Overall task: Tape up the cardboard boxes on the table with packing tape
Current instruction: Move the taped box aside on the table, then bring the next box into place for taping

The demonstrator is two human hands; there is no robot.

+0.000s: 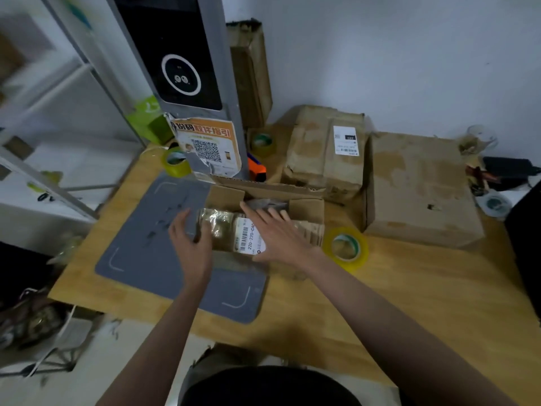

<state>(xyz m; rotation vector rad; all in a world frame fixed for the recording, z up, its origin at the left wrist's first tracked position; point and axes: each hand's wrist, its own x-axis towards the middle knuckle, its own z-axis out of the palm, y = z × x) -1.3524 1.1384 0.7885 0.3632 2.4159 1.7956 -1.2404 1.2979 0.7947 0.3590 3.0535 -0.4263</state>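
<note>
Both hands reach over a small open cardboard box point(265, 221) at the middle of the wooden table point(409, 303). The left hand point(191, 244) has its fingers spread and loosely bent at the box's left side; whether it touches is unclear. The right hand point(278, 232) lies flat with straight fingers across the box's top, holding nothing. Inside the box shows a crinkled clear-wrapped bundle point(218, 224) and a white barcode label point(248, 237).

Further right lies a large closed flat box point(418, 191), and behind the open one a taped parcel point(325, 153) with a white label. The open box sits partly on a grey mat point(152, 259). A grey kiosk post point(187, 68) stands at the table's back left.

A yellow tape roll point(347, 249) lies just beside the open box's right side; two others point(175, 161) point(263, 143) sit near the post. Bare wood spreads along the near right edge. Motion blur softens the left shelving, and the clutter at the far right corner is hard to make out.
</note>
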